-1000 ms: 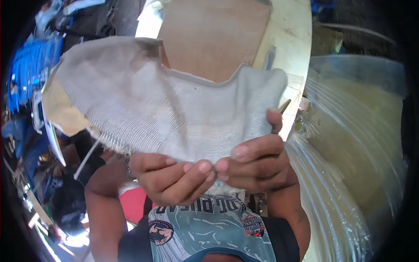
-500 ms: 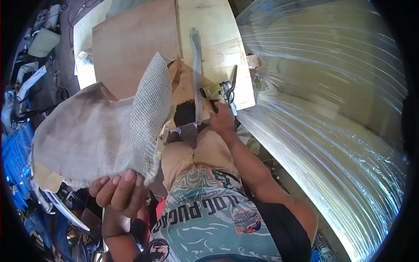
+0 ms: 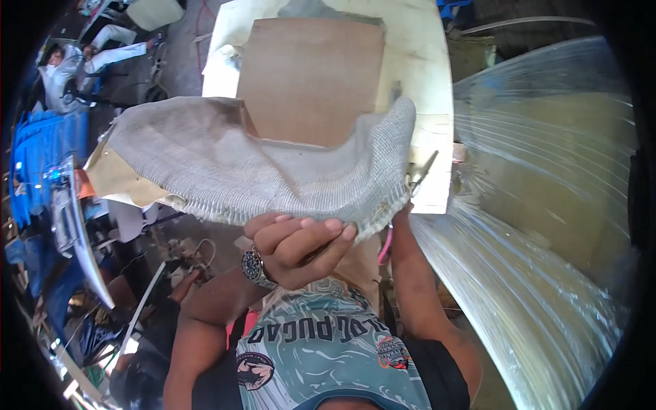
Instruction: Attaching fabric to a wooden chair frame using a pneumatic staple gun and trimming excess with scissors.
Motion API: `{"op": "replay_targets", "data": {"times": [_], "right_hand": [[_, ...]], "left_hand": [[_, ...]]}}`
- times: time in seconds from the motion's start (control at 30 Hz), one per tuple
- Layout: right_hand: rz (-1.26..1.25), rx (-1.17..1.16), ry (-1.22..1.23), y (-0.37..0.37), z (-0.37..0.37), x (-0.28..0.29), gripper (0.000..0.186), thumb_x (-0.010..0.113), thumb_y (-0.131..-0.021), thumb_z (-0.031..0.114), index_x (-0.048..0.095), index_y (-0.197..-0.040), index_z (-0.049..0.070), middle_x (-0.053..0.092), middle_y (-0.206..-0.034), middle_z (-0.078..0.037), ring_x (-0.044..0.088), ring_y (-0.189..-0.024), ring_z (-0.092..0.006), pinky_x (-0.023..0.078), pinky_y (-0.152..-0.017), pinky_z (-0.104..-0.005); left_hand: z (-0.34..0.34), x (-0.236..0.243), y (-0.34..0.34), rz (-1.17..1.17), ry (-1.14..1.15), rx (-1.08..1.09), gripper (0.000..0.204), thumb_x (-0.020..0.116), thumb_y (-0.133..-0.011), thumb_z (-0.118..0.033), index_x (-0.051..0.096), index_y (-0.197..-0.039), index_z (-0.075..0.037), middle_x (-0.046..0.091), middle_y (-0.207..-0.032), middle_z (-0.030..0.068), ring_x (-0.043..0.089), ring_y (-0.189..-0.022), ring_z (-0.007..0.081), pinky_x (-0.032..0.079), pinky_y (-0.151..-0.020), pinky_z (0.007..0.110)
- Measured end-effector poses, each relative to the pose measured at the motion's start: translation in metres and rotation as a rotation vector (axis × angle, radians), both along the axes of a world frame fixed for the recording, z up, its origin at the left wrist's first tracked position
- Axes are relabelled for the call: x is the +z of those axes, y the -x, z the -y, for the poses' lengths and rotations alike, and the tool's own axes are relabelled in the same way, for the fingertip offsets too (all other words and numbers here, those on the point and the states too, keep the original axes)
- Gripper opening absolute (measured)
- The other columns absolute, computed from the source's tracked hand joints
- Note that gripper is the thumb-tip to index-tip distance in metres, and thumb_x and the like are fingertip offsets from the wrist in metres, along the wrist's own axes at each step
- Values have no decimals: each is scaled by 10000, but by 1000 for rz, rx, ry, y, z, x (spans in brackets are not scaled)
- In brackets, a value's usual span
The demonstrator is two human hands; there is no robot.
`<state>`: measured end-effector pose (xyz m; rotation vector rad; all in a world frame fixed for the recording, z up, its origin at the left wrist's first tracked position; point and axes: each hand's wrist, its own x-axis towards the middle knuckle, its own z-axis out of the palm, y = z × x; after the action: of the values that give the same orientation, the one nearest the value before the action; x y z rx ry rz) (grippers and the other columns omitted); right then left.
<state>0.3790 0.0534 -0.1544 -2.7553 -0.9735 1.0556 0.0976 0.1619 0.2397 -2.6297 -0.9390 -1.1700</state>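
A grey woven upholstery piece (image 3: pixel 273 164) with a frayed lower edge spans the middle of the view, and tan backing shows at its left end. My left hand (image 3: pixel 301 246), a metal watch (image 3: pixel 253 266) on its wrist, is closed on that lower edge. My right hand (image 3: pixel 404 210) is mostly behind the piece's right end, so its fingers and anything in them are hidden. Just above it, the dark blade of scissors (image 3: pixel 426 171) sticks out over the pale board (image 3: pixel 430 130).
A brown flat sheet (image 3: pixel 311 75) lies on the board beyond the upholstery. To the right stands a large yellowish bulk wrapped in clear plastic film (image 3: pixel 540 171). A person in light clothing (image 3: pixel 65 78) is at the far left, near blue plastic material (image 3: pixel 44 157).
My left hand has moved up and right, swinging the upholstery piece across in front of me. It now covers my right hand and the tools there. The view has shifted left.
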Motion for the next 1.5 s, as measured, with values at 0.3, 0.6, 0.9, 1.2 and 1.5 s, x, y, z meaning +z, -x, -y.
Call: {"op": "replay_targets", "data": {"times": [0.3,0.6,0.9,1.2,1.5], "right_hand": [[-636,-498,-971,-9,27,183,284,701,-987,201,613,-1163,-4,628,-847,-25,574,-694,-99,486,-608,-286],[-608,-212,-945,31,69,453,350,776,-949,184,639,-1204,-12,678,-801,-68,631,-671,-127,546,-628,-297],[-296,-16,-676,58,46,493,481,868,-887,270,694,-1231,-18,760,-966,-62,653,-865,-126,553,-792,-334],[-183,122,-541,78,20,531,402,859,-898,270,719,-1131,-26,719,-812,-55,578,-726,-84,518,-679,-320],[-608,-241,-649,9,92,424,364,772,-960,272,680,-1170,-10,634,-726,-24,586,-640,-104,505,-587,-293]], "left_hand": [[22,-19,-27,20,14,-129,385,682,-893,-200,722,-1276,-207,628,-1282,-55,546,-1136,129,425,-1004,344],[21,-16,-30,-22,120,-256,401,733,-896,-209,726,-1289,-128,642,-1287,1,566,-1146,182,423,-1004,373],[21,-22,-32,-69,78,-262,420,610,-928,-216,696,-1329,-120,599,-1360,30,544,-1182,207,412,-1025,413],[19,-32,-28,-11,46,-279,404,676,-913,-207,701,-1306,-117,622,-1351,30,562,-1192,196,427,-1032,411],[17,-36,-25,56,76,-266,341,691,-900,-176,696,-1238,-135,643,-1349,18,564,-1226,191,433,-1038,389]]}}
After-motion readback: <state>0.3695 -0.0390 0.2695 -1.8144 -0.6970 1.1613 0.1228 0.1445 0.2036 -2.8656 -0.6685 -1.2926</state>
